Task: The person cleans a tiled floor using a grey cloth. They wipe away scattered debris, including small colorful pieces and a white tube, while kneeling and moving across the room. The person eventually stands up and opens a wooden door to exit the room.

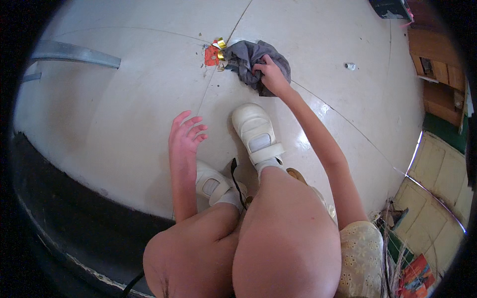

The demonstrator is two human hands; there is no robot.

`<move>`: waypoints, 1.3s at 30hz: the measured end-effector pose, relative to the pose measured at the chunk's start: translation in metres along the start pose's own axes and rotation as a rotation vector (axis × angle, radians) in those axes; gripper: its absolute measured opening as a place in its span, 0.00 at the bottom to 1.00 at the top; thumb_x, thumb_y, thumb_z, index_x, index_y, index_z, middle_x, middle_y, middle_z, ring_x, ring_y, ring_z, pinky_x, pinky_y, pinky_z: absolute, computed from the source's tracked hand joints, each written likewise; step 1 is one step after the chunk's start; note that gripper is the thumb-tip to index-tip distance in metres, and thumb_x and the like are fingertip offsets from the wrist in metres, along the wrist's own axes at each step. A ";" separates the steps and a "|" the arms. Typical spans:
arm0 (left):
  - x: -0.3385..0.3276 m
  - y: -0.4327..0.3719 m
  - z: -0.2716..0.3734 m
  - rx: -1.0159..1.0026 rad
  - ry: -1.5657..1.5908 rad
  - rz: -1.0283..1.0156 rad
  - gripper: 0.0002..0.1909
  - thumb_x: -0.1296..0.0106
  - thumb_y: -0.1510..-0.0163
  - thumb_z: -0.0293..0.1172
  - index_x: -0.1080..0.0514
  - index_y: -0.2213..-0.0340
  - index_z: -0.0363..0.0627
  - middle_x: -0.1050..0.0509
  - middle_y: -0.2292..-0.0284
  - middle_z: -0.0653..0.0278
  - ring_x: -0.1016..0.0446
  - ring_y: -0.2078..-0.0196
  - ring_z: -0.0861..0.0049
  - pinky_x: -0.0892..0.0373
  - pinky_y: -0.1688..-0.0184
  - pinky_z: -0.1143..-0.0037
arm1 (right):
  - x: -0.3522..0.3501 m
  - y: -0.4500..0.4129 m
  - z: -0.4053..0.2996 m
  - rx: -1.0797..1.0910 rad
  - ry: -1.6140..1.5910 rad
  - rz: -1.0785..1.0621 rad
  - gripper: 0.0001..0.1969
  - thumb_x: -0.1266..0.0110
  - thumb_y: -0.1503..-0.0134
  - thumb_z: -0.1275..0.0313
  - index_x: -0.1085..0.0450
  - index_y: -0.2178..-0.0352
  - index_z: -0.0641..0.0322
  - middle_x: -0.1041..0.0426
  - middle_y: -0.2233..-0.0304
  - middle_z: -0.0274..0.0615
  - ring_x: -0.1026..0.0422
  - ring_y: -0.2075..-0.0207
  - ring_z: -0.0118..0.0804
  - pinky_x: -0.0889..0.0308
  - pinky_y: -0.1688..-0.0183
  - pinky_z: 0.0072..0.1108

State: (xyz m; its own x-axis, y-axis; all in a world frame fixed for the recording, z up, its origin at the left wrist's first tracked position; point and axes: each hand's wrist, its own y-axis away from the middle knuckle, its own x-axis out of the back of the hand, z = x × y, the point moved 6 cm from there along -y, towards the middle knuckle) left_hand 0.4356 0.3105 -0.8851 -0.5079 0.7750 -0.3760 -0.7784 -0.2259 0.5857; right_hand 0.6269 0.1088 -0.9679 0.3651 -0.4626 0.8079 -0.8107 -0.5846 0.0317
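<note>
A crumpled grey cloth (246, 56) lies bunched on the tiled floor in front of my feet. My right hand (271, 74) grips its folds from above. Against the cloth's left edge are a piece of red paper (211, 56), gold foil scraps (221, 43) and loose dirt. My left hand (186, 130) hangs in the air above my left shoe, fingers apart and curled a little, with nothing in it. White strap shoes (253, 121) are on my feet, below the cloth.
A small white piece of litter (350, 66) lies on the floor to the right. Metal legs (78, 54) stand at the left, and a black padded edge (93, 216) runs along the lower left. Wooden furniture (441, 98) and a broom-like bundle of bristles (389, 238) are at the right.
</note>
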 end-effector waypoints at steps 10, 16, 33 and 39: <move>0.021 0.022 0.006 -0.051 0.330 0.058 0.21 0.61 0.48 0.38 0.43 0.55 0.40 0.36 0.63 0.60 0.37 0.64 0.75 0.39 0.61 0.77 | 0.037 0.097 0.011 -0.261 0.159 -0.317 0.17 0.59 0.65 0.86 0.30 0.72 0.60 0.39 0.66 0.55 0.36 0.63 0.54 0.39 0.60 0.34; 0.015 0.025 0.016 -0.090 0.396 0.032 0.20 0.60 0.49 0.37 0.42 0.56 0.39 0.37 0.65 0.61 0.38 0.65 0.75 0.39 0.61 0.77 | -0.002 0.063 0.022 -0.175 0.027 -0.159 0.18 0.58 0.67 0.84 0.29 0.71 0.59 0.37 0.68 0.57 0.36 0.64 0.54 0.40 0.59 0.32; 0.038 -0.002 0.012 -0.094 0.370 0.059 0.17 0.60 0.48 0.35 0.41 0.58 0.39 0.36 0.65 0.60 0.37 0.64 0.74 0.39 0.60 0.75 | -0.016 0.050 -0.179 0.529 0.008 -0.393 0.08 0.52 0.64 0.76 0.33 0.77 0.65 0.40 0.67 0.50 0.36 0.65 0.45 0.36 0.66 0.29; 0.032 0.000 0.012 -0.060 0.382 0.076 0.17 0.61 0.48 0.35 0.41 0.57 0.39 0.36 0.65 0.60 0.37 0.64 0.74 0.39 0.60 0.76 | -0.113 0.132 -0.152 0.870 0.128 -0.788 0.04 0.52 0.63 0.75 0.31 0.83 0.63 0.38 0.62 0.50 0.34 0.65 0.44 0.32 0.71 0.27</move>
State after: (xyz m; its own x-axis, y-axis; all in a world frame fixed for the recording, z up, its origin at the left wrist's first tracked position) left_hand 0.4237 0.3424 -0.8885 -0.6567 0.4821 -0.5800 -0.7479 -0.3173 0.5831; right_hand 0.4091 0.1858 -0.9655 0.5369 0.2704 0.7991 0.2204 -0.9593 0.1765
